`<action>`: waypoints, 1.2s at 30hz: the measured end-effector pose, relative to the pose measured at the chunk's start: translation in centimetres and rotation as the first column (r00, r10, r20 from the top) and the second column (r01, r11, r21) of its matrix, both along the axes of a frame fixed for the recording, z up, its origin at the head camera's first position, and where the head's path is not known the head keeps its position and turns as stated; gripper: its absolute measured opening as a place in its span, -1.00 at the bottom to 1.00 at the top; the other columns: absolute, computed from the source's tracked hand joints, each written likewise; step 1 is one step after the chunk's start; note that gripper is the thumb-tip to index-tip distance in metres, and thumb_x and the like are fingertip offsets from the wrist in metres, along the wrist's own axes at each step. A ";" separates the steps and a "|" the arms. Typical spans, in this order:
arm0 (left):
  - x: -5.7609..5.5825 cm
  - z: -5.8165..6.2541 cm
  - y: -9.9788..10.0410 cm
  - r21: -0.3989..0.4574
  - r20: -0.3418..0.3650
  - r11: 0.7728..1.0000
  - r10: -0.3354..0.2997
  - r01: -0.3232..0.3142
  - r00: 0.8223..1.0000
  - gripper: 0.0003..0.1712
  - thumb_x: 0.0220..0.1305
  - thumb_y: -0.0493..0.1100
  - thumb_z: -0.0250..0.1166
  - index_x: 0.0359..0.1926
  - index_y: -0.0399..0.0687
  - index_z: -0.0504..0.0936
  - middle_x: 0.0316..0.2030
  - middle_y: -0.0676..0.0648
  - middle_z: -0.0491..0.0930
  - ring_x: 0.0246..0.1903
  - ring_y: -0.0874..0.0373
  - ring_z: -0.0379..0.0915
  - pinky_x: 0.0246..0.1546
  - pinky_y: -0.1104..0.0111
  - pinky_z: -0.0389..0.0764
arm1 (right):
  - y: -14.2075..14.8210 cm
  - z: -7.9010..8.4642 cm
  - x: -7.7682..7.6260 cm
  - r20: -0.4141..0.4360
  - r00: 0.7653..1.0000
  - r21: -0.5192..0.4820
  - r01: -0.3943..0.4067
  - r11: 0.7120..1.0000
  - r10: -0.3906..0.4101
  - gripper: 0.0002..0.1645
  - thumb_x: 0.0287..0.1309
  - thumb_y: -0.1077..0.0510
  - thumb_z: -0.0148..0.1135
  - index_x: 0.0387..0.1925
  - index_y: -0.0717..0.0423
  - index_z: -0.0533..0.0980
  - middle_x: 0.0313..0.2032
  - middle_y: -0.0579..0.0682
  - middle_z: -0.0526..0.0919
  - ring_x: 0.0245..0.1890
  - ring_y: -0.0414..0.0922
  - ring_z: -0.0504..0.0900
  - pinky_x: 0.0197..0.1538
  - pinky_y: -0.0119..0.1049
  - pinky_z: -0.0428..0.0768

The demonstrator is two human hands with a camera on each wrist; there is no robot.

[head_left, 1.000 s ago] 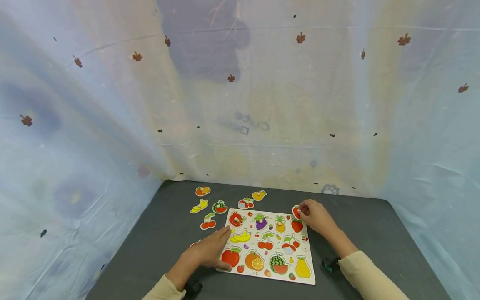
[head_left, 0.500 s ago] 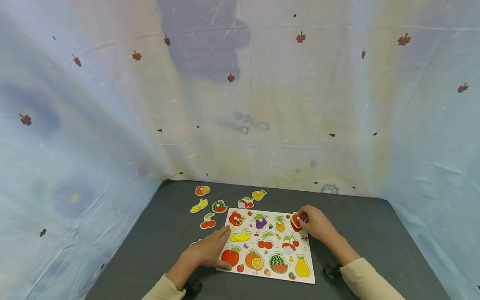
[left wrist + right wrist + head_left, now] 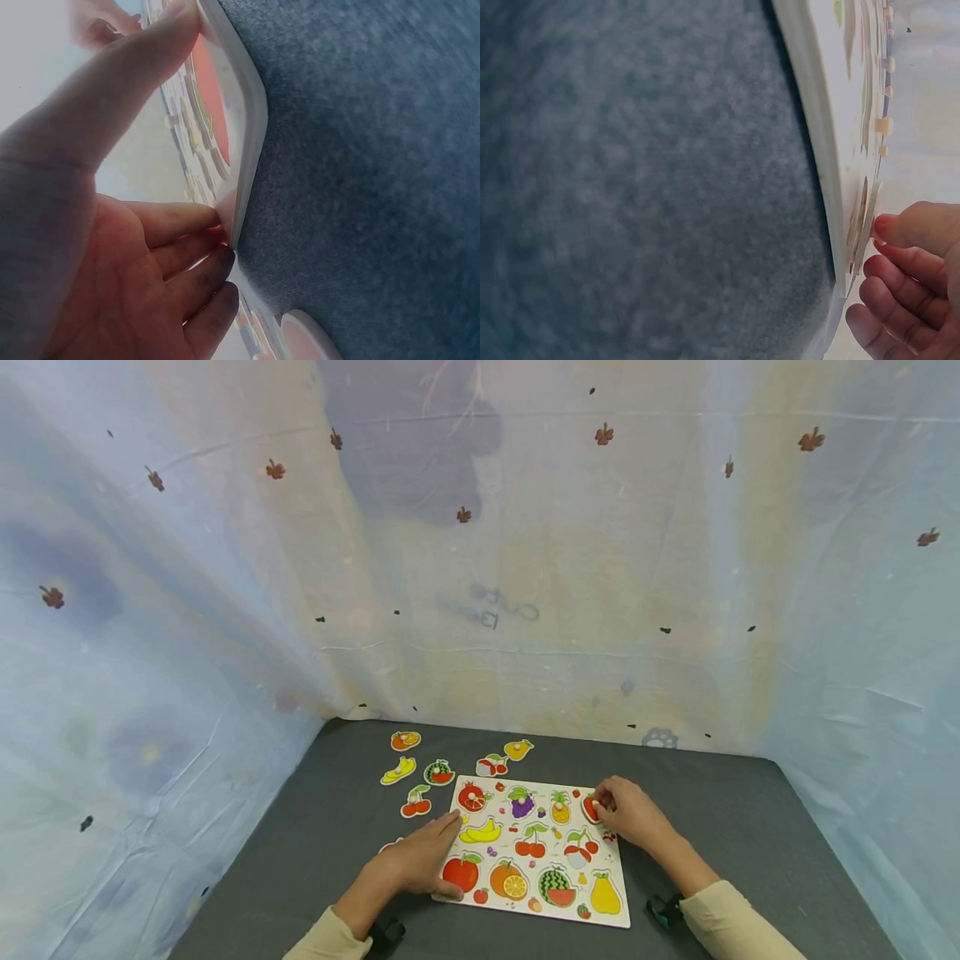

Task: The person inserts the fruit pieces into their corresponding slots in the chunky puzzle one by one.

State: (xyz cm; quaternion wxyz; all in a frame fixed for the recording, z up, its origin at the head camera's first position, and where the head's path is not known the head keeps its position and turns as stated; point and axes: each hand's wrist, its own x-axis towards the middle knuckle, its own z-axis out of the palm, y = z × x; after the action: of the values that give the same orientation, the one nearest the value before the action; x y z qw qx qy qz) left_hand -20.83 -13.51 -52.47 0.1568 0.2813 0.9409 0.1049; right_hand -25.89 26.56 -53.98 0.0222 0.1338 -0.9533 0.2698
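A white fruit puzzle board (image 3: 555, 854) lies on the dark table. My left hand (image 3: 427, 856) rests along its left side, fingers extended against the edge and thumb on the near corner, as the left wrist view also shows. At the far right corner my right hand (image 3: 630, 810) pinches the strawberry puzzle piece (image 3: 589, 809) between thumb and finger, over the strawberry picture. In the right wrist view the piece (image 3: 867, 225) looks slightly raised above the board; how far it is seated is hard to tell. Pomegranate (image 3: 472, 797), grape (image 3: 521, 803) and pineapple (image 3: 560, 807) pieces sit in the top row.
Beyond the board's left and far sides lie loose pieces: orange (image 3: 405, 741), banana (image 3: 398, 771), watermelon (image 3: 438, 773), cherry (image 3: 416, 802), a red-and-white fruit (image 3: 491, 766) and pear (image 3: 518, 750). Another piece is partly hidden behind my left hand. A pale curtain (image 3: 480, 610) surrounds the table.
My right hand has brought the strawberry piece down and towards me, from above the board's far right corner onto the strawberry picture. The left hand has stayed in place.
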 end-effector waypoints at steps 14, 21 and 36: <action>0.1 0.3 0.1 -0.008 0.007 1.000 0.002 -0.002 1.000 0.36 0.10 0.34 0.64 0.64 -0.32 0.18 0.63 -0.23 0.18 0.60 -0.14 0.14 0.54 0.02 0.28 | 0.1 0.1 0.0 0.002 1.000 -0.004 -0.025 1.000 0.025 -0.93 0.35 0.28 0.42 -0.22 0.12 0.64 -0.34 -0.08 0.52 -0.38 -0.17 0.45 -0.31 -0.29 0.50; 0.1 0.2 0.2 -0.008 0.009 1.000 0.016 -0.016 1.000 0.37 0.09 0.35 0.64 0.64 -0.30 0.18 0.64 -0.22 0.17 0.60 -0.13 0.15 0.54 0.02 0.29 | 0.0 0.0 0.0 -0.004 1.000 0.006 -0.026 1.000 0.026 -0.91 0.35 0.28 0.43 -0.24 0.11 0.63 -0.35 -0.08 0.51 -0.39 -0.17 0.44 -0.32 -0.29 0.49; 0.2 0.3 0.2 -0.003 0.015 0.999 0.035 -0.035 0.999 0.38 0.08 0.34 0.65 0.64 -0.30 0.18 0.63 -0.22 0.18 0.59 -0.14 0.15 0.54 0.01 0.29 | -0.5 0.1 0.1 0.009 1.000 0.022 0.002 1.000 -0.003 -0.90 0.33 0.29 0.43 -0.26 0.13 0.61 -0.37 -0.05 0.49 -0.40 -0.15 0.43 -0.33 -0.28 0.47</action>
State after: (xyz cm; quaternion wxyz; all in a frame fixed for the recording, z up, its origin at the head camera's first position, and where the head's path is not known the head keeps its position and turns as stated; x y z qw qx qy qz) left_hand -20.59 -13.32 -52.18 0.1621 0.2636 0.9447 0.1087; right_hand -25.76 26.10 -53.90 0.0167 0.1317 -0.9565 0.2598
